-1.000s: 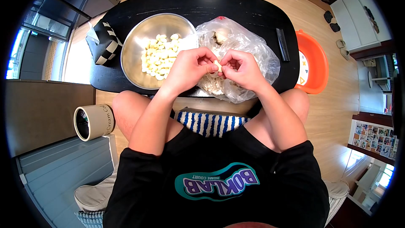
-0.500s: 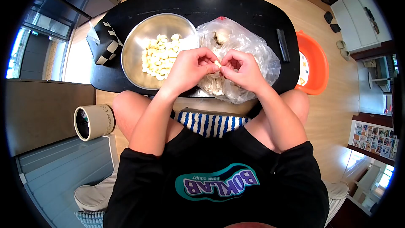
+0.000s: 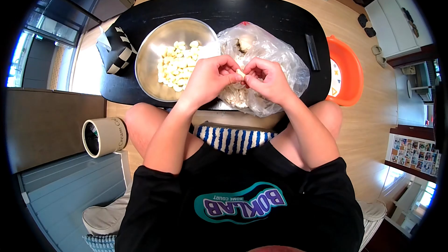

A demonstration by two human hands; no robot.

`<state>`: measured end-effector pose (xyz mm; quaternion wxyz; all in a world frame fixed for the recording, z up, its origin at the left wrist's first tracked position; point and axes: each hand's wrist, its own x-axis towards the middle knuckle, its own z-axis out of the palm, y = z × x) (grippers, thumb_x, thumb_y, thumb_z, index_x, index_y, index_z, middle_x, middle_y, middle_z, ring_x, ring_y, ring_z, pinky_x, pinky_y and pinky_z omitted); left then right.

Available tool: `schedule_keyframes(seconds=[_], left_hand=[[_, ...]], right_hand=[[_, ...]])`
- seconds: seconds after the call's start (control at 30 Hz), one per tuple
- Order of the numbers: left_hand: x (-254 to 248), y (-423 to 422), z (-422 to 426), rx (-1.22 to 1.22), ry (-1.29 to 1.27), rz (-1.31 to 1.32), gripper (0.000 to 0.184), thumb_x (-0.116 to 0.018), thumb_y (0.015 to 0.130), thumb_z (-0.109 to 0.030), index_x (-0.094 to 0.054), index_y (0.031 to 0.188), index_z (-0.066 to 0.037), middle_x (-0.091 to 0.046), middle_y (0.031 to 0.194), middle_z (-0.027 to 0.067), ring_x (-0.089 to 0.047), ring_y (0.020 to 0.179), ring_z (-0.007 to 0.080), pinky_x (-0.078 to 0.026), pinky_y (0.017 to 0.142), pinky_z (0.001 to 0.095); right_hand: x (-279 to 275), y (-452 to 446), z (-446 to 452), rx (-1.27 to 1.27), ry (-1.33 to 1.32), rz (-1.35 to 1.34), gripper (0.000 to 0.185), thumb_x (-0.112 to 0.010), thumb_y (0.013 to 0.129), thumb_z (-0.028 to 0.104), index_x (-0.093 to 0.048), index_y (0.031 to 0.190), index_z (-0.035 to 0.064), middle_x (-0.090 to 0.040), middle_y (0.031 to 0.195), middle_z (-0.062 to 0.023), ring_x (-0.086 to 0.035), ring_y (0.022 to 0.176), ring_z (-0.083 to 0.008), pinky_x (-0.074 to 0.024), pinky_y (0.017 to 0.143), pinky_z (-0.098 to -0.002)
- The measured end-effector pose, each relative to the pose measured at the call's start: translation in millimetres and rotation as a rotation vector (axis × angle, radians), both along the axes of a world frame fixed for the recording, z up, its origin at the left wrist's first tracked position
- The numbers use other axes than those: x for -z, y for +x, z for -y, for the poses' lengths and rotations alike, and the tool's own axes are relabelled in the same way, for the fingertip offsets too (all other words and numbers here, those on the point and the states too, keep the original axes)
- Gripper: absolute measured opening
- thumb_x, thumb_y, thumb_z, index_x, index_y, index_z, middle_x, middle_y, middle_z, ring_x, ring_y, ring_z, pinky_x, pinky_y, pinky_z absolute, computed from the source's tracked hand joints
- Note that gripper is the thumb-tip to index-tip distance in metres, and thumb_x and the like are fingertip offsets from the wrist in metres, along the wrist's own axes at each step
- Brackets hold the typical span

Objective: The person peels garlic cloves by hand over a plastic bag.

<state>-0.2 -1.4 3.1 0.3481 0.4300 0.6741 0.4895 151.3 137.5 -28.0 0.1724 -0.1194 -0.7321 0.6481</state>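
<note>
Pinching a pale clove (image 3: pixel 240 72) between them, both hands (image 3: pixel 208 79) curl narrowly inward.

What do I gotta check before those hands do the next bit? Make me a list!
1. Pale clove held: ok, pinched between the left hand and right hand.
2. Clove bare of skin: cannot tell, fingers cover much of it.
3. Room in the metal bowl: ok, bare metal shows around the pale pieces.
4. Plastic bag all on the black table: not ok, its near side seems to poke past the edge.
5. Dark strip away from both hands: ok.
</note>
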Motion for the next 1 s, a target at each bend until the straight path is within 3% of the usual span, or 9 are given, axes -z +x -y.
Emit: schedule_keyframes(seconds=[0.17, 0.27, 0.4, 0.57, 1.0], left_hand=[[0.5, -0.2, 0.6, -0.010, 0.010, -0.016, 0.015, -0.078, 0.082, -0.006, -0.070, 0.092, 0.001, -0.068, 0.074, 0.0034, -0.059, 0.066, 0.0057, -0.050, 0.064, 0.0233], [1.3, -0.3, 1.0, -0.006, 0.028, -0.020, 0.015, -0.078, 0.082, -0.006, -0.070, 0.093, 0.001, -0.069, 0.074, 0.0035, -0.059, 0.066, 0.0058, -0.050, 0.064, 0.0233], [-4.4, 1.6, 2.6, -0.006, 0.037, 0.001, 0.015, -0.078, 0.082, -0.006, -0.070, 0.093, 0.001, -0.069, 0.074, 0.0036, -0.059, 0.067, 0.0057, -0.050, 0.064, 0.0233], [-6.1, 1.9, 3.3, 0.005, 0.048, 0.014, 0.013, -0.076, 0.083, -0.004, -0.070, 0.093, 0.001, -0.069, 0.076, 0.0029, -0.061, 0.070, 0.0054, -0.051, 0.066, 0.0236], [-10.1, 6.5, 9.5, 0.049, 0.064, 0.056, 0.011, -0.072, 0.085, 0.002, -0.068, 0.096, 0.002, -0.068, 0.083, 0.0020, -0.062, 0.076, 0.0059, -0.050, 0.069, 0.0215]], right_hand=[[2.0, -1.7, 0.5, 0.024, -0.068, 0.053, 0.007, -0.061, 0.084, -0.003, -0.063, 0.090, -0.0012, -0.068, 0.076, -0.0048, -0.068, 0.074, -0.0098, -0.0538, 0.067, -0.0248], [1.7, -0.1, -0.6, -0.011, -0.062, 0.054, 0.005, -0.057, 0.090, -0.004, -0.061, 0.093, -0.0021, -0.067, 0.086, -0.0068, -0.066, 0.077, -0.0111, -0.0545, 0.070, -0.0248], [-6.2, 1.7, 3.1, -0.026, -0.039, 0.027, 0.008, -0.054, 0.090, -0.006, -0.061, 0.093, -0.0022, -0.067, 0.085, -0.0072, -0.066, 0.076, -0.0114, -0.0545, 0.069, -0.0251], [-5.9, 4.0, 1.7, -0.023, -0.161, 0.003, 0.006, -0.058, 0.091, -0.003, -0.061, 0.095, -0.0011, -0.067, 0.085, -0.0068, -0.067, 0.078, -0.0109, -0.0540, 0.070, -0.0243], [-17.3, 13.3, 10.2, -0.023, -0.132, -0.015, 0.006, -0.059, 0.090, -0.003, -0.061, 0.095, -0.0012, -0.068, 0.086, -0.0073, -0.068, 0.079, -0.0114, -0.0555, 0.070, -0.0239]])
